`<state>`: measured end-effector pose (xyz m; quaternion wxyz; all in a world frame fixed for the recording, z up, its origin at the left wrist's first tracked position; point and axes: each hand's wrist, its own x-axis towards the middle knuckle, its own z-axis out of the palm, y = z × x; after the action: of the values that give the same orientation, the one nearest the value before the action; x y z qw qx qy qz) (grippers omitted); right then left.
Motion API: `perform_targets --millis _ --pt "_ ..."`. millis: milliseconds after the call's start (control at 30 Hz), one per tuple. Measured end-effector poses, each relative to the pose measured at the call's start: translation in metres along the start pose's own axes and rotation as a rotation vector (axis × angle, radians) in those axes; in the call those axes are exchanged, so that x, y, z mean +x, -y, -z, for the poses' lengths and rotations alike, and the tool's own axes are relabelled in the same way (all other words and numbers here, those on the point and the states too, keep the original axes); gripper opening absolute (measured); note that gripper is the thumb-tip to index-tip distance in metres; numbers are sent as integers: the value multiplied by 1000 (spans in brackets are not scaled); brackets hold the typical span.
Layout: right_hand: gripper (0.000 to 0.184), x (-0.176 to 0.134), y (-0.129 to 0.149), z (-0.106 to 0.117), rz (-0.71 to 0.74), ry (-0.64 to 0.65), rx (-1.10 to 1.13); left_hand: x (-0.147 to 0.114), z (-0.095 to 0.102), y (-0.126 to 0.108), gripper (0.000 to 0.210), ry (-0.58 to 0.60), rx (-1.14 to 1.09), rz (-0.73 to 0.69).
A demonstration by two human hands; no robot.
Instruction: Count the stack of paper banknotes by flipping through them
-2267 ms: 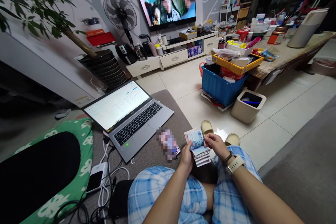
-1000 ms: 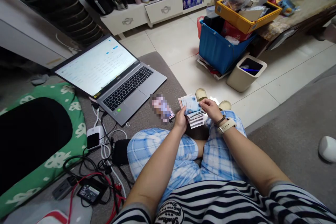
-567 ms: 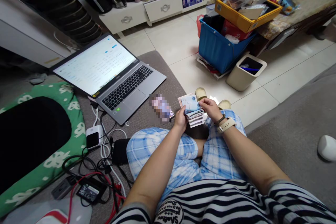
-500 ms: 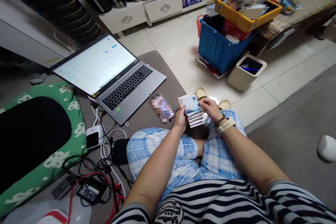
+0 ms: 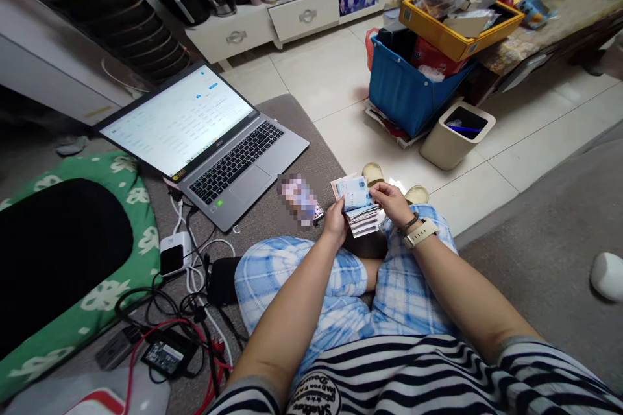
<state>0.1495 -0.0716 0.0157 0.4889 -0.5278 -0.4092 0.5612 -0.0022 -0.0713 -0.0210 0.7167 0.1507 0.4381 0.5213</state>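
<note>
A stack of banknotes (image 5: 354, 196) is held above my lap, with a bluish note on its upper face and the lower ends fanned into several layers. My left hand (image 5: 335, 220) is closed around the stack's left side, thumb on top. At the upper right edge, my right hand (image 5: 392, 200) pinches the bluish note between thumb and fingers. A watch and a dark bracelet sit on the right wrist. Left of the notes, a blurred phone-like object (image 5: 300, 200) lies on the grey sofa (image 5: 335, 165).
An open laptop (image 5: 253, 175) stands on the sofa ahead to the left. Tangled cables and a power adapter (image 5: 168, 353) lie at the lower left. A blue bin (image 5: 402, 87), a beige wastebasket (image 5: 450, 142) and slippers (image 5: 372, 173) are on the tiled floor. A white mouse (image 5: 608, 275) lies far right.
Hardly anything differs. Both hands keep their hold on the banknotes, and the bluish note looks slightly shifted under the right fingers.
</note>
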Motion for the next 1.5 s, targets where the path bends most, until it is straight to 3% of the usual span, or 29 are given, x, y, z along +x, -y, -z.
perform_targets --millis 367,767,1200,1500 --pt "44 -1 0 -1 14 46 14 -4 -2 -4 26 2 0 20" --pt "42 6 -15 4 4 -125 -10 -5 0 -5 25 -20 68 31" --pt "36 6 -13 3 -1 -75 -60 -4 -2 -5 29 -35 46 14" --pt "36 3 -7 0 -6 -22 20 3 2 1 33 -2 -11 12"
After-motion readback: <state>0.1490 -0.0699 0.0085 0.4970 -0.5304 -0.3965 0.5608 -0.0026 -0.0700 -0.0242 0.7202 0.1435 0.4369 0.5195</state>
